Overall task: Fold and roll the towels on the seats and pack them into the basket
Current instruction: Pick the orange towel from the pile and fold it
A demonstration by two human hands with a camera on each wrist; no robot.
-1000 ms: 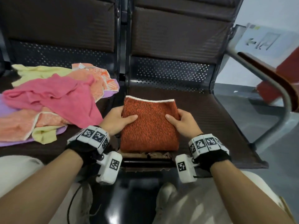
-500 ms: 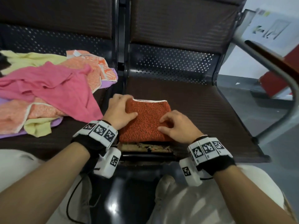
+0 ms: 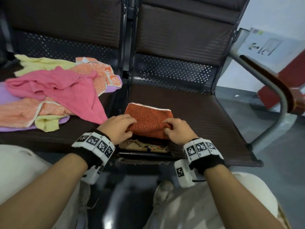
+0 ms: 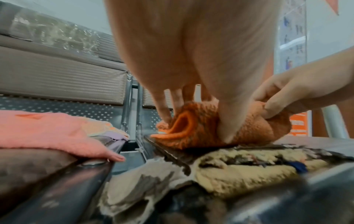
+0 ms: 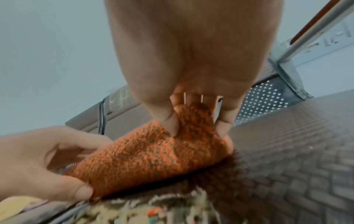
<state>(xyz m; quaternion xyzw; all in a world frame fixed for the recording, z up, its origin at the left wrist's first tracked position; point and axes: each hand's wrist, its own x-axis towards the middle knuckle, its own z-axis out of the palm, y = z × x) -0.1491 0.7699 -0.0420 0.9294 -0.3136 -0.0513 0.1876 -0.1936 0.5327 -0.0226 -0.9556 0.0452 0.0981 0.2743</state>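
Head view first: the orange towel (image 3: pixel 149 120) lies folded near the front edge of the right-hand seat (image 3: pixel 206 116), its near end turned up into a low roll; the left hand (image 3: pixel 118 128) curls its fingers over the roll's left end, and the right hand (image 3: pixel 177 133) curls over the right end, thumbs tucked toward the near side; a white-edged far border of the towel lies flat on the seat beyond the fingers; on the left-hand seat (image 3: pixel 69 139) sits a loose heap of towels (image 3: pixel 54 95), pink on top, with yellow, pale orange and purple ones under it; a grey armrest (image 3: pixel 270 83) curves down at the right; torn padding (image 3: pixel 143 146) shows at the seat's front lip just below the roll.

Left wrist view: the left hand (image 4: pixel 191 72) grips the orange towel (image 4: pixel 201 130) with fingers behind the roll and the thumb pressed on its near face; the open end of the roll shows a smooth orange inner layer; the right hand (image 4: pixel 291 97) pinches the far end; a pink towel (image 4: pixel 49 133) lies on the neighbouring seat.

Right wrist view: the right hand (image 5: pixel 193 72) pinches a raised ridge of the orange towel (image 5: pixel 149 159) between thumb and fingers; the left hand (image 5: pixel 44 163) holds the other end, thumb under the near edge.
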